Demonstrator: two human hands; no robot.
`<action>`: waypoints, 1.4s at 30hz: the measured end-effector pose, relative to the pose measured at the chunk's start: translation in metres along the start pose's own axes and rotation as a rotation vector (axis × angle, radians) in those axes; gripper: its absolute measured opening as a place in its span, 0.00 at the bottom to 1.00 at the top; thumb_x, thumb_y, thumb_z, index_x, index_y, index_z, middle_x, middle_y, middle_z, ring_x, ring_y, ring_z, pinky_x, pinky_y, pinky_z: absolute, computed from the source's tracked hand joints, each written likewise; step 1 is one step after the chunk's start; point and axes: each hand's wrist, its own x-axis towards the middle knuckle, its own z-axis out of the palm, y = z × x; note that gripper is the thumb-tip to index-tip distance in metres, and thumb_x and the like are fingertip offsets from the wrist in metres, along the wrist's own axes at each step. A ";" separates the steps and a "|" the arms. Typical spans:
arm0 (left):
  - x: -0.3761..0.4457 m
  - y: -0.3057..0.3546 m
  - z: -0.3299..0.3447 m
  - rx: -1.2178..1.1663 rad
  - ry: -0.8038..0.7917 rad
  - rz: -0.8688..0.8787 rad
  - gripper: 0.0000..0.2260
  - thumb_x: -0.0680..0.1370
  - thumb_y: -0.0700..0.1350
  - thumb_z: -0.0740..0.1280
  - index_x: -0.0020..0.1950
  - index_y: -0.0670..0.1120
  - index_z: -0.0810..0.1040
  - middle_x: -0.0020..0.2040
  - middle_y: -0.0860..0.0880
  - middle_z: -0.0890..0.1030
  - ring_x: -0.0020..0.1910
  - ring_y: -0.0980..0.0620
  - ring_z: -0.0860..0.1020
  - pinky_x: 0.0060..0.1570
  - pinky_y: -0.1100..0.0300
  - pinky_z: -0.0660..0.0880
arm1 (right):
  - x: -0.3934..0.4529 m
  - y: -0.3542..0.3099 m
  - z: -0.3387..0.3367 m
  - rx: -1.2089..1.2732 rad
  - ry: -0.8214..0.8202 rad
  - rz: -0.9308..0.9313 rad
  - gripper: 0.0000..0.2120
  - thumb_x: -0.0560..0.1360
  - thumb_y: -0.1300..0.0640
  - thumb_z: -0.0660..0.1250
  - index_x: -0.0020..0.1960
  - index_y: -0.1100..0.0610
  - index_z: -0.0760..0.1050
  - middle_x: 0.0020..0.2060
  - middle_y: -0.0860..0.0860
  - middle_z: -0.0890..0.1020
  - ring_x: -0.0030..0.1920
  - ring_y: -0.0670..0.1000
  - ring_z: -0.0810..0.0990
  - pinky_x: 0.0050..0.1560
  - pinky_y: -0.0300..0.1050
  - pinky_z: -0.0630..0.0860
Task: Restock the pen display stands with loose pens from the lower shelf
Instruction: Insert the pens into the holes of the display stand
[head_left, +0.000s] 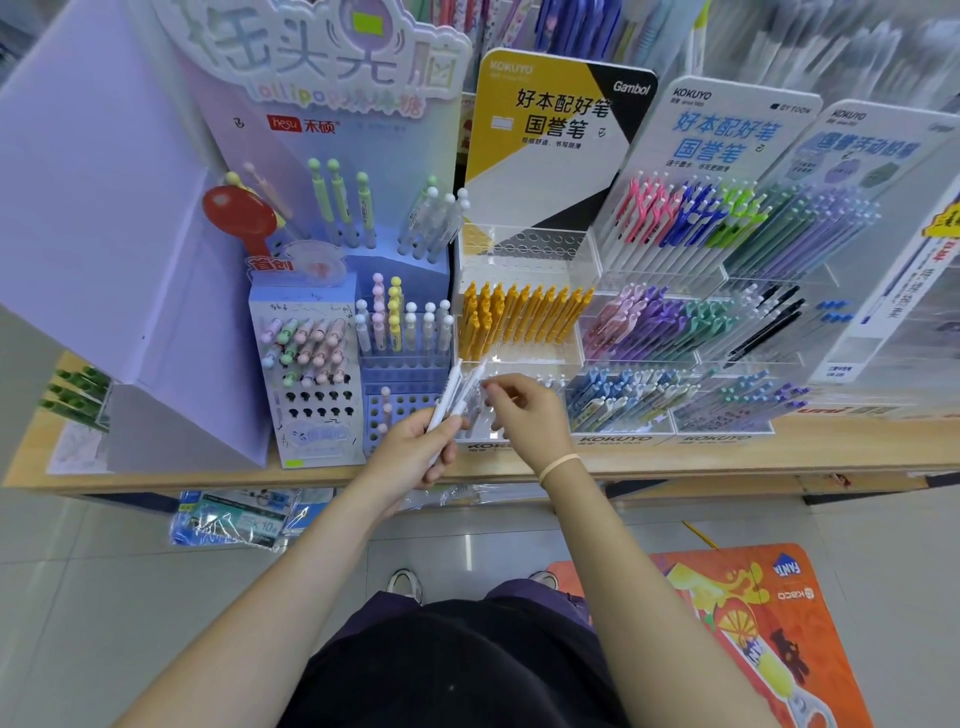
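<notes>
My left hand (415, 447) grips a small bunch of white pens (451, 396), tips pointing up toward the stands. My right hand (522, 410) is beside it over the front row of the clear Kokuyo stand (524, 249), its fingertips pinching the top of one pen in clear wrap. That stand's middle row holds yellow pens (519, 317); its top row of holes is bare. The front row behind my hands is mostly hidden.
A lavender lollipop-pen stand (332, 312) is on the left, and stands of coloured pens (727, 291) fill the right. All sit on a wooden shelf (727, 462). Packets in plastic (234, 519) lie on the lower shelf. An orange floor mat (753, 623) lies at the right.
</notes>
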 end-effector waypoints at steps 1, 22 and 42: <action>0.001 0.001 0.001 0.008 -0.011 0.003 0.10 0.84 0.48 0.62 0.58 0.44 0.79 0.33 0.50 0.74 0.25 0.55 0.65 0.23 0.66 0.61 | 0.000 -0.007 -0.002 0.129 -0.012 0.049 0.08 0.81 0.59 0.64 0.50 0.58 0.81 0.40 0.52 0.82 0.33 0.49 0.78 0.35 0.42 0.76; 0.015 0.005 0.008 0.008 0.125 -0.059 0.13 0.85 0.47 0.59 0.55 0.40 0.78 0.28 0.50 0.68 0.20 0.57 0.62 0.20 0.66 0.57 | 0.015 -0.009 -0.033 0.163 0.260 -0.108 0.05 0.78 0.61 0.68 0.47 0.52 0.81 0.38 0.52 0.83 0.41 0.52 0.82 0.47 0.51 0.82; 0.005 0.000 0.005 -0.017 0.149 0.000 0.12 0.85 0.47 0.59 0.50 0.42 0.78 0.27 0.52 0.68 0.21 0.56 0.61 0.21 0.66 0.58 | 0.015 0.010 -0.009 -0.082 0.203 -0.122 0.05 0.77 0.60 0.71 0.51 0.57 0.84 0.43 0.52 0.84 0.45 0.52 0.83 0.53 0.54 0.80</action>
